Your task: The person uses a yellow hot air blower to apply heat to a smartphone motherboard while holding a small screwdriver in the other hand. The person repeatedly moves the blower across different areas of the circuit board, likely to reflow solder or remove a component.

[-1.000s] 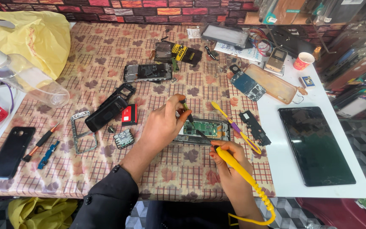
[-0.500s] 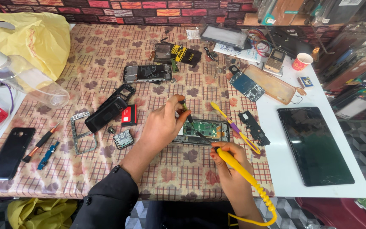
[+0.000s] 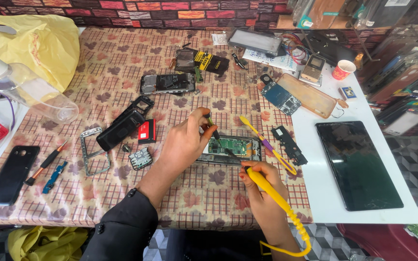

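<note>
The right hand (image 3: 262,181) is clamped around a yellow soldering iron (image 3: 272,193), whose dark tip reaches up and left onto the opened phone (image 3: 233,150); its coiled yellow cord (image 3: 298,232) loops down past the wrist. The left hand (image 3: 185,142) rests over the phone's left end, fingers pinched together on a thin dark tool (image 3: 213,129) held just above the green circuit board (image 3: 233,145). The phone lies flat on the patterned cloth of the bench (image 3: 122,72), between the two hands and partly hidden by the left one. Just to its right lie yellow and purple tweezers (image 3: 267,145) and a black phone part (image 3: 291,145). Left of the left hand sit a small keypad (image 3: 140,157), a red battery (image 3: 147,131), a black phone housing (image 3: 122,126) and a metal frame (image 3: 93,152). Farther right a dark tablet (image 3: 359,164) lies on the white surface; a black phone (image 3: 10,174) and a screwdriver (image 3: 44,163) lie at the far left.
</note>
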